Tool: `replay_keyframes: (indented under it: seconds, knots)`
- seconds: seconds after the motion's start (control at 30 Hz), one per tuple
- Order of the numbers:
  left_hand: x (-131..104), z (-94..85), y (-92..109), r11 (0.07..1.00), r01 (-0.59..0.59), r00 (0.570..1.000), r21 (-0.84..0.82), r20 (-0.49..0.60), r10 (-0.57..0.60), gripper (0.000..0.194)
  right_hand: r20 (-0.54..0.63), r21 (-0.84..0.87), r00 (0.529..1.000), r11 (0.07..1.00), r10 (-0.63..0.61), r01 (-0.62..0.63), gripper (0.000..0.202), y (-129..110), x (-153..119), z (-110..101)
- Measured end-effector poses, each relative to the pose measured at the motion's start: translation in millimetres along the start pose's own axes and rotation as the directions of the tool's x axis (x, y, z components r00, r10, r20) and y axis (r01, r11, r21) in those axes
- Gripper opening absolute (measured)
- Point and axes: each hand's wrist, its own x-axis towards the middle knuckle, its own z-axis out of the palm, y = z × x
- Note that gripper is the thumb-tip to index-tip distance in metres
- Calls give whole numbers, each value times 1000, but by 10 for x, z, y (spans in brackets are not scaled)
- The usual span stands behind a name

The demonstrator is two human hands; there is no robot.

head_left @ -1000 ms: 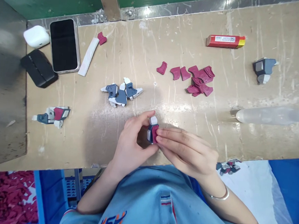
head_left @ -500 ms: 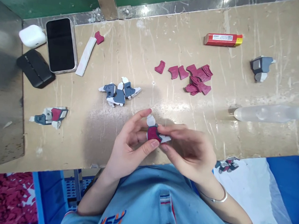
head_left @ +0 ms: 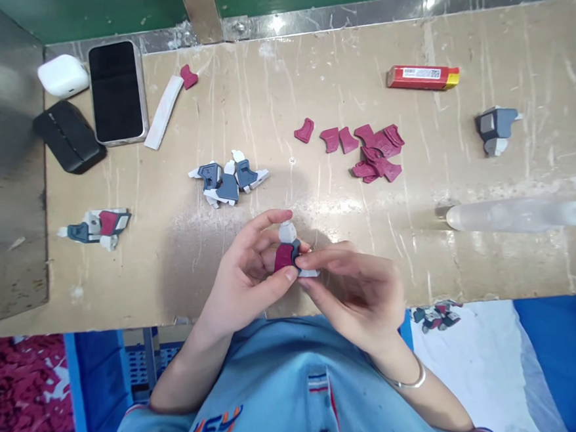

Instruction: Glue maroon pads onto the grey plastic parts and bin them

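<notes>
Between my two hands, close to the table's front edge, is a small plastic toy part (head_left: pixel 284 258) in dark grey and white with a maroon panel on its face. My left hand (head_left: pixel 249 272) grips it from the left, thumb on the front and fingers behind. My right hand (head_left: pixel 362 290) pinches its right side with thumb and forefinger. Beyond my left hand lies a cluster of grey and white toy parts (head_left: pixel 228 187) with no maroon panel showing. Several loose maroon panels (head_left: pixel 384 144) lie farther back, right of the middle.
At left are a phone (head_left: pixel 118 92), a white case (head_left: pixel 64 75), a black box (head_left: pixel 69 136), a white strip (head_left: pixel 164 112) and another toy part (head_left: pixel 97 226). At right are a red lighter (head_left: pixel 422 77), a grey part (head_left: pixel 496 128) and a translucent bottle (head_left: pixel 515 215). Blue bins (head_left: pixel 94 380) flank me below.
The toy part has turned slightly and shifted a little left, its maroon panel now facing more leftward. My right fingers have moved in along its right side. The view has shifted slightly.
</notes>
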Motion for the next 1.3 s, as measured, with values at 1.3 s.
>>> replay_keyframes:
  seconds: [1.3]
  knots:
    - [-77, 143, -15, 839, -301, 895, 454, -170, 413, 16, -90, 98, 981, 982, 173, -164, 11, 79, 44, -3]
